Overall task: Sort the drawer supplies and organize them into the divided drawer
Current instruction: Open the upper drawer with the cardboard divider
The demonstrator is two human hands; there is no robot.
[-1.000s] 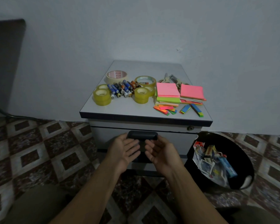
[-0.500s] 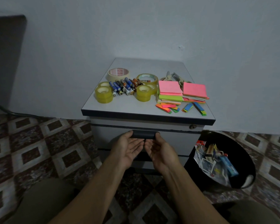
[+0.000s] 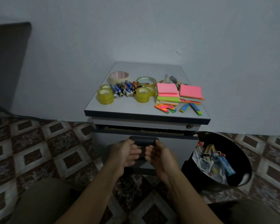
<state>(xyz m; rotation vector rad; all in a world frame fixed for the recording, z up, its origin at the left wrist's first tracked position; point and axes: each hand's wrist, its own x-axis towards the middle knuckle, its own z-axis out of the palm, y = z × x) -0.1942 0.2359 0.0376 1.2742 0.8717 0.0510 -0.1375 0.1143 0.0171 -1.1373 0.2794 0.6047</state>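
Both the left hand (image 3: 125,153) and right hand (image 3: 161,155) grip the handle (image 3: 143,141) of the drawer (image 3: 176,146), barely ajar under the cabinet top (image 3: 136,108), inside too dark to see. Red print on the tape roll (image 3: 119,76) is unreadable.

Drawer (image 3: 181,147) now slightly ajar.

The grey worktop (image 3: 128,107) in front of me carries everything. At its back left lies a masking tape roll (image 3: 118,77). In front of that, a tape stack (image 3: 105,96) of clear rolls stands by the left edge. A heap of batteries (image 3: 124,89) lies between this stack and a tape cluster (image 3: 142,94) in the middle, crowded against both. To the right sit two piles of sticky notes (image 3: 168,92), pink on top, with scissors (image 3: 171,80) partly hidden behind them. Coloured page flags (image 3: 165,108) lie fanned near the front edge, just before the piles.
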